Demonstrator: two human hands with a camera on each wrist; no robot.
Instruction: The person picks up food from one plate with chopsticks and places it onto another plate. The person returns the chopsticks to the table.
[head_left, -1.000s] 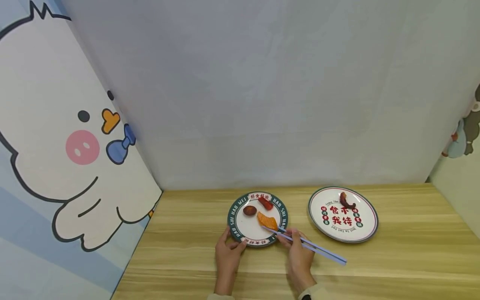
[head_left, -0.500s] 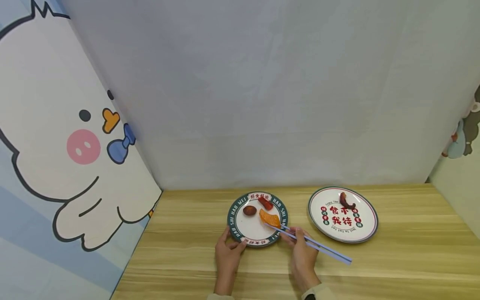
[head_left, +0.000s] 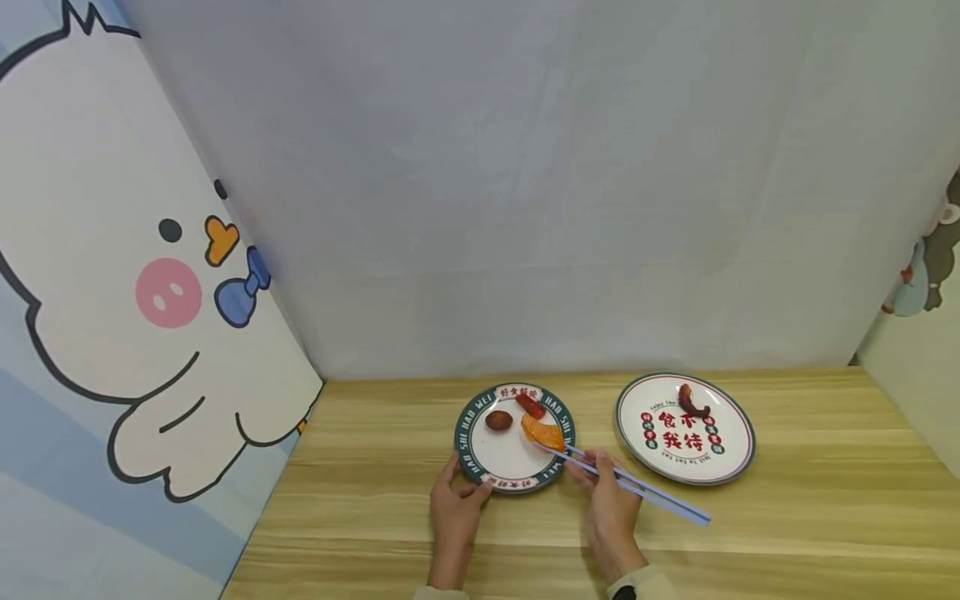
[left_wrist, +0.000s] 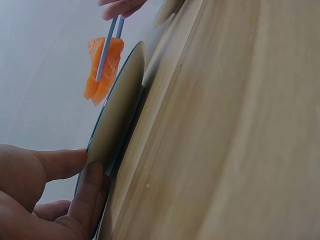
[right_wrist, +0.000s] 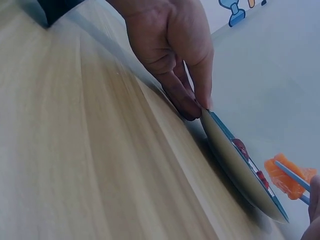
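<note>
On the wooden table, my left hand (head_left: 456,512) pinches the near-left rim of a green-rimmed plate (head_left: 491,460). Its thumb lies on the rim and its fingers go underneath, as the left wrist view shows. Blue chopsticks (head_left: 671,502) are held in my right hand (head_left: 613,515), their tips gripping an orange salmon slice (head_left: 543,433). In the left wrist view the salmon slice (left_wrist: 115,57) hangs above the plate's surface, upright between the chopsticks. A brown oval piece (head_left: 498,421) and a red piece (head_left: 531,406) lie on the plate behind it.
To the right stands a larger white plate (head_left: 686,462) with red lettering, bearing a dark red curled tentacle-like piece (head_left: 693,403). A pale curtain (head_left: 570,208) closes off the table's far edge. A cartoon-printed panel (head_left: 90,333) stands at the left.
My right hand has shifted right with the chopsticks, and the salmon slice has moved slightly right and away from its earlier spot. My left hand and both plates have stayed put.
</note>
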